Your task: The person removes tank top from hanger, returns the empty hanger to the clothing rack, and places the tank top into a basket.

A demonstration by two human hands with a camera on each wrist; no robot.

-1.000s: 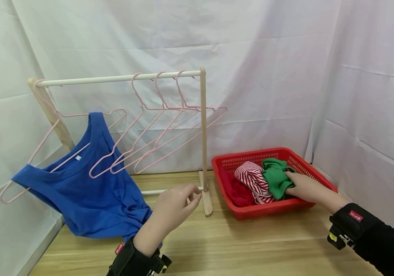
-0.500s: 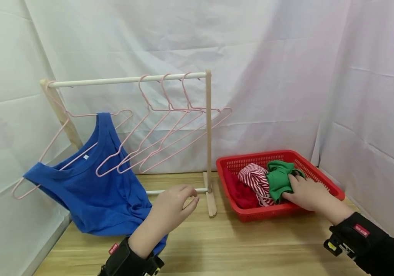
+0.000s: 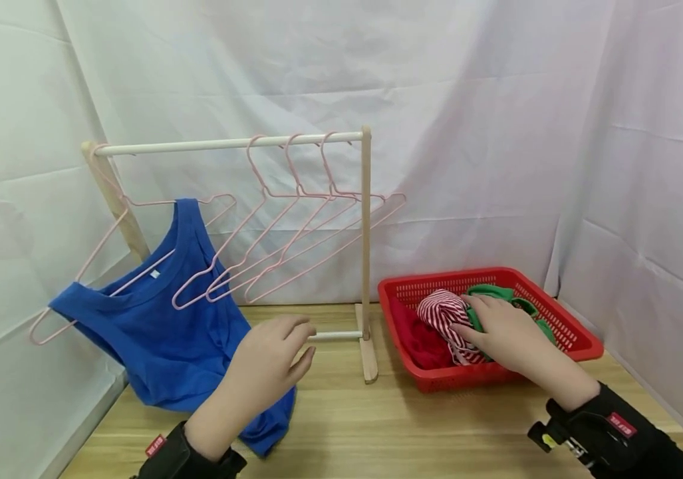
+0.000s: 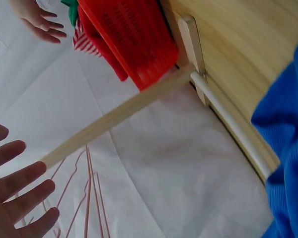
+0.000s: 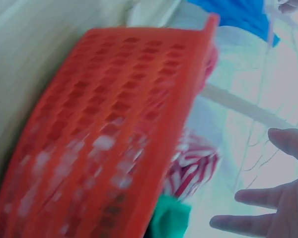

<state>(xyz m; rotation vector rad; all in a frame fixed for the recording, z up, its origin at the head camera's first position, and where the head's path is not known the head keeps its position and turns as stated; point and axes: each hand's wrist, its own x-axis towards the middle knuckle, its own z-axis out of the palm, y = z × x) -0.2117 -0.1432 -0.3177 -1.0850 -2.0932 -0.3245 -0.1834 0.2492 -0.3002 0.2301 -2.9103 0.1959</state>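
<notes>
My right hand [image 3: 499, 329] is over the red basket [image 3: 398, 332], its fingers spread above a red-and-white striped garment [image 3: 441, 313] and a green garment [image 3: 491, 291]. It holds nothing; in the right wrist view its fingers [image 5: 258, 197] are apart from the cloth. A dark red garment [image 3: 421, 339] lies at the basket's left side. My left hand [image 3: 269, 359] hovers with relaxed fingers in front of a blue tank top [image 3: 179, 332]. That tank top hangs by one end on a pink hanger [image 3: 98, 249], its lower part trailing onto the table.
A small rack with a white rail [image 3: 197, 145] and wooden posts [image 3: 366, 233] stands at the left and middle. Several bare pink hangers [image 3: 299, 193] hang near its right end. White cloth walls [image 3: 467, 166] enclose the wooden table [image 3: 377, 426].
My right hand has let go of the green garment, which has dropped lower in the basket, and moved left over the striped one. My left hand has shifted slightly left, its fingers opening more.
</notes>
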